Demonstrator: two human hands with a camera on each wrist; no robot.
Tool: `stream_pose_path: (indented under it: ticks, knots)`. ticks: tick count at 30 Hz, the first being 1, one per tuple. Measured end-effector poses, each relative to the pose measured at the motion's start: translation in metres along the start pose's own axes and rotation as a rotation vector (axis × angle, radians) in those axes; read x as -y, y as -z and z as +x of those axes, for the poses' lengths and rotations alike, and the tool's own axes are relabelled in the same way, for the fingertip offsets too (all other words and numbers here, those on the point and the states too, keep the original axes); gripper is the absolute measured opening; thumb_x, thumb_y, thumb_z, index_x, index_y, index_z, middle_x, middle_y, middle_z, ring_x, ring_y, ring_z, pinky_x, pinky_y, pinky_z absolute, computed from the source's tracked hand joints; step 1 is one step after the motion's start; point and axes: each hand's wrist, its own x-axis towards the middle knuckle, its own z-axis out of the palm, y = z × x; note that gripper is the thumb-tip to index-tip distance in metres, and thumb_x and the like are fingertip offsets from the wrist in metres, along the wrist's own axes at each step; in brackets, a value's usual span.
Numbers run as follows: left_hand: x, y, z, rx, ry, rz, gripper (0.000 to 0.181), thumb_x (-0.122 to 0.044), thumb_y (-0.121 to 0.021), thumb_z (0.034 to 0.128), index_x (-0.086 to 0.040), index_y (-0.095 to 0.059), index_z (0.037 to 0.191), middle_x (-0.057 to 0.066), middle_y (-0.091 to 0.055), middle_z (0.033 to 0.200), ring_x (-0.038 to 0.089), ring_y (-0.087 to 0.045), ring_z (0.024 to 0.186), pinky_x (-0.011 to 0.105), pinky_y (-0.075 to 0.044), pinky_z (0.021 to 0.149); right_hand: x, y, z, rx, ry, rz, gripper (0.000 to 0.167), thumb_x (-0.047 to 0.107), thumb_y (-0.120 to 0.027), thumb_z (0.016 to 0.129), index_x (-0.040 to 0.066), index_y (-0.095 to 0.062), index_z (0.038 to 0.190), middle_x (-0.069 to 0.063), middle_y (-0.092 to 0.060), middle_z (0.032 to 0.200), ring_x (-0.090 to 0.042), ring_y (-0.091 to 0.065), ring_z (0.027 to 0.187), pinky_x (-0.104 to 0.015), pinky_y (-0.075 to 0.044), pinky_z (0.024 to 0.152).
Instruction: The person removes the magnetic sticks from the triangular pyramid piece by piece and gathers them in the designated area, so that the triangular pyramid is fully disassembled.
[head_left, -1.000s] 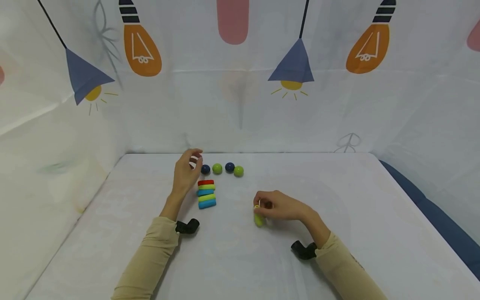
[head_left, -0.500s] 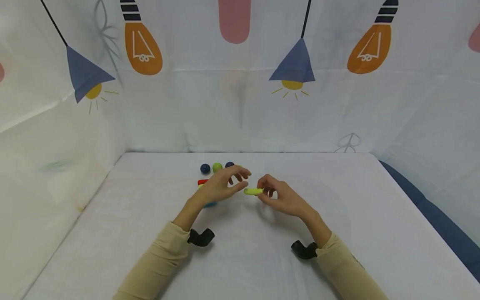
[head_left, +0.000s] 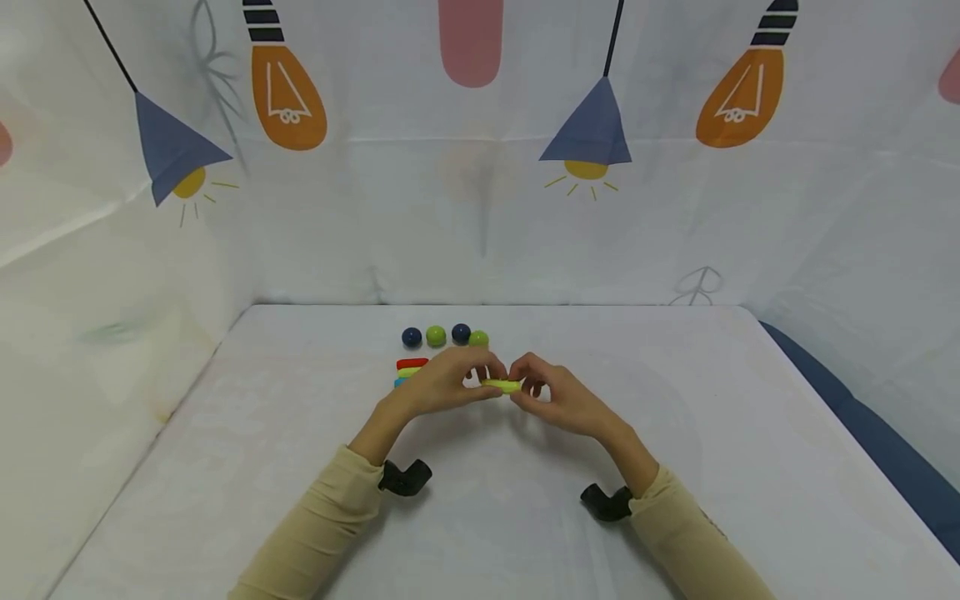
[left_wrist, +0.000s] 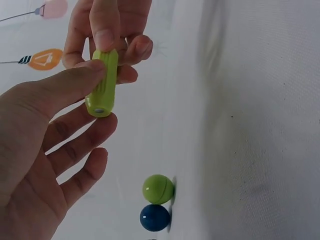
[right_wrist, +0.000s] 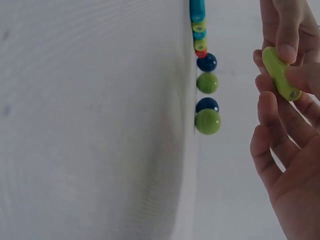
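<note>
A short yellow-green magnetic building rod (head_left: 501, 387), with a small metal dot in its end, is held above the white table between both hands. My left hand (head_left: 442, 382) pinches one end; in the left wrist view its thumb lies on the rod's ribbed side (left_wrist: 102, 87). The other end is pinched by my right hand (head_left: 564, 400). Behind the hands, dark blue balls (head_left: 412, 337) and green balls (head_left: 436, 336) lie in a row. Partly hidden by my left hand is a line of coloured rods (head_left: 412, 363), red, yellow-green and blue.
The white table (head_left: 675, 467) reaches to a fabric wall (head_left: 420, 225) printed with lamps and bulbs. A similar sheet hangs at the left. Each wrist carries a black camera mount (head_left: 406, 478). Dark blue material (head_left: 847, 400) shows beyond the table's right edge.
My right hand has lifted the yellow-green rod and turned it level. My left hand has come from beside the balls rightward to the rod and now pinches its free end.
</note>
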Motion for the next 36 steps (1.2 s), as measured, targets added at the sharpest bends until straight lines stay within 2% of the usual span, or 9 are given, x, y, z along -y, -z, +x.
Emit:
stream_pose_path:
  ticks: [6, 9, 15, 25, 28, 36]
  knots:
    - [-0.001, 0.004, -0.003, 0.074, 0.017, 0.042, 0.015, -0.023, -0.07, 0.0858, -0.018, -0.066, 0.099, -0.01, -0.065, 0.094, 0.007, -0.057, 0.085, 0.029, -0.052, 0.078, 0.0, -0.002, -0.001, 0.032, -0.018, -0.026, 0.02, 0.016, -0.061, 0.092, 0.015, -0.053, 0.11, 0.007, -0.062, 0.098, -0.006, -0.058, 0.08, -0.027, -0.049, 0.071]
    - [0.001, 0.011, -0.007, 0.134, 0.057, 0.088, 0.012, -0.024, -0.069, 0.086, -0.018, -0.067, 0.096, -0.01, -0.065, 0.091, 0.006, -0.058, 0.083, 0.024, -0.05, 0.076, 0.0, -0.001, -0.001, 0.023, -0.021, -0.04, 0.018, 0.016, -0.06, 0.093, 0.011, -0.055, 0.109, 0.004, -0.064, 0.097, -0.006, -0.058, 0.079, -0.024, -0.048, 0.069]
    - [0.004, 0.028, -0.018, 0.242, 0.178, 0.126, 0.008, -0.022, -0.071, 0.0842, -0.018, -0.067, 0.089, -0.008, -0.065, 0.086, 0.008, -0.058, 0.076, 0.02, -0.046, 0.068, 0.002, 0.0, -0.001, 0.014, -0.038, -0.043, 0.013, 0.016, -0.058, 0.094, 0.008, -0.058, 0.104, -0.006, -0.068, 0.093, -0.008, -0.056, 0.077, -0.024, -0.047, 0.067]
    - [0.004, 0.049, -0.033, 0.371, 0.383, 0.191, 0.009, -0.018, -0.074, 0.0796, -0.016, -0.065, 0.08, -0.006, -0.062, 0.079, 0.007, -0.051, 0.07, 0.024, -0.043, 0.064, 0.0, 0.0, -0.002, 0.067, -0.051, -0.048, 0.011, 0.017, -0.057, 0.095, 0.008, -0.06, 0.102, -0.005, -0.067, 0.091, -0.007, -0.056, 0.076, -0.024, -0.047, 0.065]
    - [0.003, 0.052, -0.036, 0.402, 0.463, 0.2, 0.012, -0.019, -0.075, 0.0775, -0.015, -0.063, 0.077, -0.005, -0.059, 0.075, 0.009, -0.05, 0.068, 0.024, -0.041, 0.062, 0.001, 0.001, -0.003, 0.097, -0.063, -0.043, 0.013, 0.018, -0.056, 0.095, 0.008, -0.06, 0.102, -0.005, -0.066, 0.092, -0.006, -0.056, 0.077, -0.025, -0.047, 0.065]
    - [0.002, 0.049, -0.036, 0.451, 0.597, 0.276, 0.019, -0.022, -0.077, 0.0761, -0.014, -0.06, 0.073, -0.003, -0.056, 0.071, 0.012, -0.05, 0.067, 0.026, -0.037, 0.059, 0.001, 0.001, -0.004, 0.148, -0.103, -0.035, 0.014, 0.02, -0.056, 0.095, 0.009, -0.061, 0.103, -0.004, -0.067, 0.094, -0.007, -0.057, 0.078, -0.026, -0.048, 0.067]
